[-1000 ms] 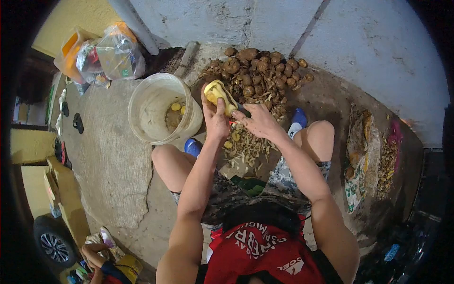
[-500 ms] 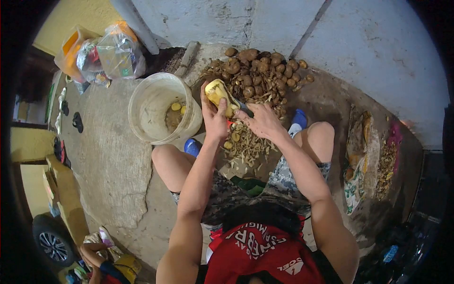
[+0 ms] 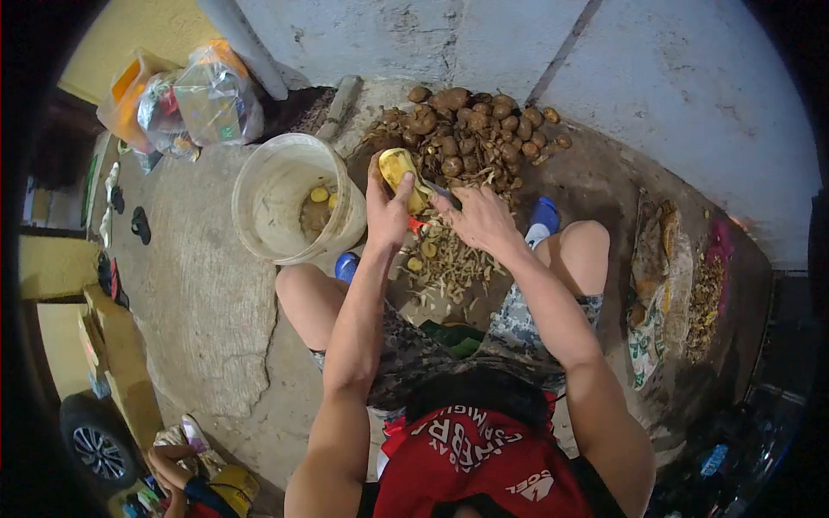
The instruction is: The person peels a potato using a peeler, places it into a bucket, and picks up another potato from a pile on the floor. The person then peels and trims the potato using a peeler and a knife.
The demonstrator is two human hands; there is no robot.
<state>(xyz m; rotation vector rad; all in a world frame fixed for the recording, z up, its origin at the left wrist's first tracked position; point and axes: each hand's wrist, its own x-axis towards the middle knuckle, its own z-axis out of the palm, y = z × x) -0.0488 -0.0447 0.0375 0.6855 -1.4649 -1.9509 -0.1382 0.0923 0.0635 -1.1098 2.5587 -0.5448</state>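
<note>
My left hand (image 3: 389, 203) is wrapped round a large potato (image 3: 396, 167), mostly pale yellow with some brownish skin left on it. In my right hand (image 3: 479, 217) is a narrow dark tool that looks like a knife (image 3: 448, 198), held against the potato's right side. My fingers partly hide it. Below my hands lies a heap of peelings (image 3: 453, 259) with a few yellow pieces among them. Something small and red (image 3: 416, 225) shows just under the potato. Beyond my hands is a pile of brown unpeeled potatoes (image 3: 471, 129).
A whitish bucket (image 3: 250, 203) stands left of my hands, with a few peeled potatoes (image 3: 320, 194) at its bottom. Filled plastic bags (image 3: 216, 99) sit by the wall. Sacks (image 3: 652, 281) lie on the right. Another person's legs (image 3: 168, 466) show at lower left, near a wheel (image 3: 97, 439).
The potato has turned slightly in my left hand, and more bare yellow surface faces up. My right hand has shifted slightly with the knife, still at the potato's side.
</note>
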